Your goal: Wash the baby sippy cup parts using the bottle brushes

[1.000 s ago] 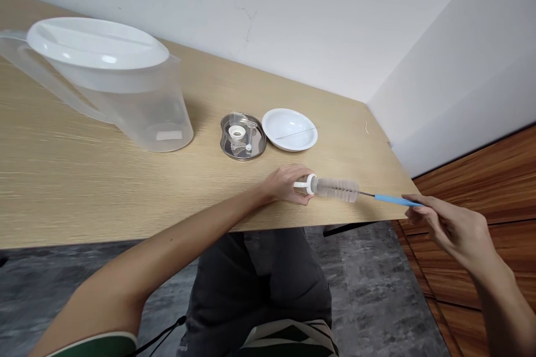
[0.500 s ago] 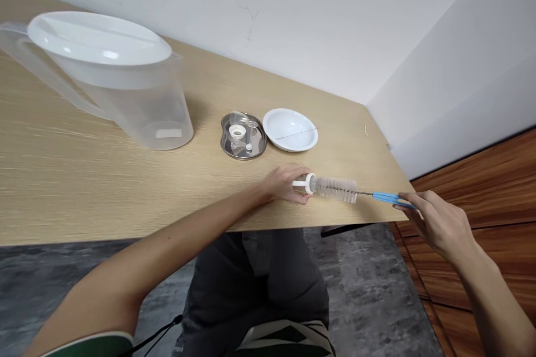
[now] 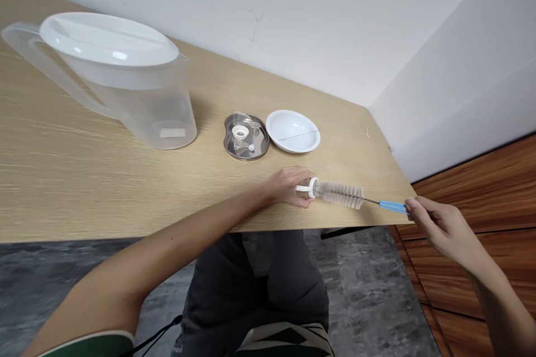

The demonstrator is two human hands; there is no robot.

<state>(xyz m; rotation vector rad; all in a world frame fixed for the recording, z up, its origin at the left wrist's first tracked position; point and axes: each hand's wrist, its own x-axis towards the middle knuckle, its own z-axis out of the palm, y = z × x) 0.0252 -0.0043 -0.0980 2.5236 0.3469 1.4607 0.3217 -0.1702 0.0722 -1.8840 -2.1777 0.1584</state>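
Note:
My left hand (image 3: 288, 187) is shut around a small clear bottle with a white collar (image 3: 307, 188), at the table's front edge. A bottle brush with pale bristles (image 3: 340, 195) meets that collar, and its tip is hidden inside. My right hand (image 3: 439, 228) pinches the brush's blue handle (image 3: 392, 207) just off the table's corner. Behind them, a steel kidney dish (image 3: 246, 136) holds clear parts and a white ring. Beside it stands a white bowl (image 3: 292, 131) with a thin wire lying across it.
A clear plastic pitcher with a white lid (image 3: 159, 114) stands at the back left of the light wood table (image 3: 104, 178). White walls (image 3: 335, 28) meet behind the table. Wooden panelling (image 3: 481, 189) lies to the right, and a grey floor lies below.
The brush has swung slightly, its handle now lower and its bristles showing more sharply. My right hand sits a little closer to the table, while my left hand keeps its hold on the bottle.

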